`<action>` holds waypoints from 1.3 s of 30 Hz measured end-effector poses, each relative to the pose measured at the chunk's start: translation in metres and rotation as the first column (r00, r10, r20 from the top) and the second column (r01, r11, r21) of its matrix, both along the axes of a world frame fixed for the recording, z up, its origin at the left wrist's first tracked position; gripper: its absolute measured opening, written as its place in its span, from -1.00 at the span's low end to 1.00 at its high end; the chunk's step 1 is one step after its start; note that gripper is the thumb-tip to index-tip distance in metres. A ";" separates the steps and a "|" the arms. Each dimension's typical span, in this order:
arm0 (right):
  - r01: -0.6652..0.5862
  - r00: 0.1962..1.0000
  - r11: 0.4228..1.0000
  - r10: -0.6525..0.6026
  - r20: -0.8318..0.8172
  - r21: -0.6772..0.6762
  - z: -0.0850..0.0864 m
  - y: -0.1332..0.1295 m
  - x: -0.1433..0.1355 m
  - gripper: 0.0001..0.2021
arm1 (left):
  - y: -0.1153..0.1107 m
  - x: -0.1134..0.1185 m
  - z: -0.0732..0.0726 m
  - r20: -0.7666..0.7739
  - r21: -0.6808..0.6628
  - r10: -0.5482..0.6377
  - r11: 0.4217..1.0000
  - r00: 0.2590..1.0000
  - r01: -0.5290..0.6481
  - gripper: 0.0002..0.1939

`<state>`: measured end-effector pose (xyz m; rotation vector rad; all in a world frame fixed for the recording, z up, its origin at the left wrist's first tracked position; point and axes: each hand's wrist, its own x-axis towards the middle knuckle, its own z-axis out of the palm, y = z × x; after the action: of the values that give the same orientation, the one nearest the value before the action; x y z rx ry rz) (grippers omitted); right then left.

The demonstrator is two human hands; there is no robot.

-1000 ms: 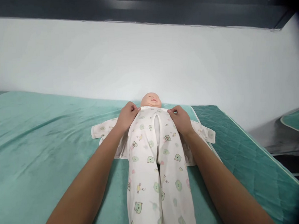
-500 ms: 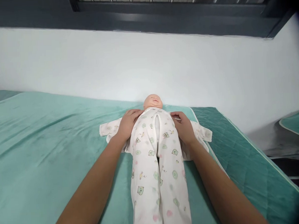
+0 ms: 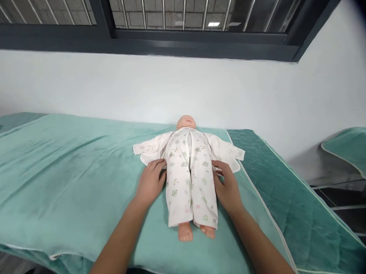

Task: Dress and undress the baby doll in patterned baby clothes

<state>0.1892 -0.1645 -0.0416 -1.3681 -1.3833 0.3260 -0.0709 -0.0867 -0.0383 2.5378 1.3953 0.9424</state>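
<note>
A baby doll (image 3: 186, 122) lies on its back, head toward the wall and bare feet (image 3: 185, 232) toward me. White printed baby trousers (image 3: 179, 181) with an open slit at the crotch cover its legs and most of its trunk. Spread out on both sides beneath them is a white long-sleeved baby top (image 3: 221, 147). My left hand (image 3: 152, 179) rests beside the left trouser leg, its fingertips at the cloth edge. On the other side my right hand (image 3: 228, 184) has bent, parted fingers against the right trouser leg. Both hands look open; some fingertips are hidden by the cloth.
A light green cover (image 3: 82, 190) lies under the doll, with a darker quilted green mat (image 3: 282, 189) to its right. Behind are a white wall (image 3: 156, 89) and a dark window frame (image 3: 197, 45). Another green-covered surface (image 3: 353, 149) stands at far right.
Both hands have slid down from the waist to the sides of the trouser legs, nearer me. My view has pulled back, so the feet and the bed's front edge now show.
</note>
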 end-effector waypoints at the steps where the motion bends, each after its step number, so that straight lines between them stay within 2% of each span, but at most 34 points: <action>1: -0.005 1.000 1.000 0.005 -0.006 -0.004 0.000 -0.014 -0.005 -0.74 | -0.008 -0.002 -0.001 0.022 -0.009 -0.003 1.000 1.000 0.004 -0.56; 4: -0.017 0.999 0.999 0.016 -0.029 -0.030 -0.003 -0.054 -0.022 -0.79 | -0.027 -0.006 -0.001 0.065 -0.035 -0.069 0.997 0.995 0.072 -0.51; 6: -0.016 0.999 1.000 0.015 -0.033 -0.026 -0.008 -0.077 -0.032 -0.80 | -0.037 -0.007 0.000 0.121 -0.067 -0.107 0.991 0.987 0.116 -0.61; 9: -0.027 1.000 1.000 0.027 0.002 0.003 -0.012 -0.106 -0.047 -0.72 | -0.058 -0.008 0.004 0.277 -0.130 -0.110 0.980 0.954 0.151 -0.75; 12: -0.086 0.992 0.996 0.089 0.094 -0.026 -0.007 -0.122 -0.060 -0.63 | -0.089 -0.008 0.005 0.377 -0.188 -0.129 0.959 0.917 0.212 -0.78; 16: -0.109 0.931 0.990 0.132 0.340 -0.087 0.012 -0.119 -0.074 -0.60 | -0.125 -0.006 0.000 0.361 -0.225 -0.165 0.940 0.918 0.257 -0.74; 21: -0.049 0.815 0.996 0.082 0.573 -0.072 0.030 -0.096 -0.077 -0.73 | -0.137 0.003 -0.003 0.337 -0.167 -0.163 0.959 0.927 0.230 -0.78; 24: -0.084 0.768 0.994 0.106 0.631 -0.064 0.042 -0.088 -0.073 -0.75 | -0.140 0.010 0.007 0.392 -0.153 -0.152 0.962 0.907 0.227 -0.87; 27: -0.166 0.766 0.985 0.163 0.622 -0.054 0.061 -0.090 -0.075 -0.74 | -0.148 0.010 0.018 0.494 -0.158 -0.097 0.967 0.864 0.199 -0.92; 29: -0.242 0.764 0.969 0.223 0.605 -0.052 0.072 -0.095 -0.080 -0.75 | -0.155 0.006 0.018 0.584 -0.178 -0.012 0.974 0.812 0.143 -0.95; 31: -0.309 0.748 0.950 0.276 0.603 -0.052 0.077 -0.101 -0.086 -0.78 | -0.161 0.000 0.011 0.639 -0.221 0.086 0.972 0.764 0.075 -0.95; 33: -0.341 0.739 0.938 0.310 0.598 -0.065 0.073 -0.106 -0.088 -0.81 | -0.166 -0.007 0.000 0.624 -0.291 0.169 0.956 0.763 0.026 -0.95; 35: -0.337 0.767 0.937 0.332 0.549 -0.095 0.062 -0.111 -0.083 -0.82 | -0.169 -0.011 -0.009 0.573 -0.332 0.206 0.943 0.794 -0.005 -0.95; 37: -0.288 0.852 0.952 0.306 0.424 -0.107 0.048 -0.117 -0.072 -0.80 | -0.171 -0.011 -0.011 0.535 -0.285 0.194 0.958 0.822 -0.040 -0.92; 39: -0.203 0.941 0.974 0.223 0.256 -0.103 0.033 -0.122 -0.060 -0.77 | -0.172 -0.006 -0.006 0.494 -0.163 0.132 0.985 0.860 -0.058 -0.87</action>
<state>0.1292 -0.2866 -0.0083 -1.3619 -1.7659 0.3481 -0.0769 -0.2592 -0.0439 1.9297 1.3648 1.3451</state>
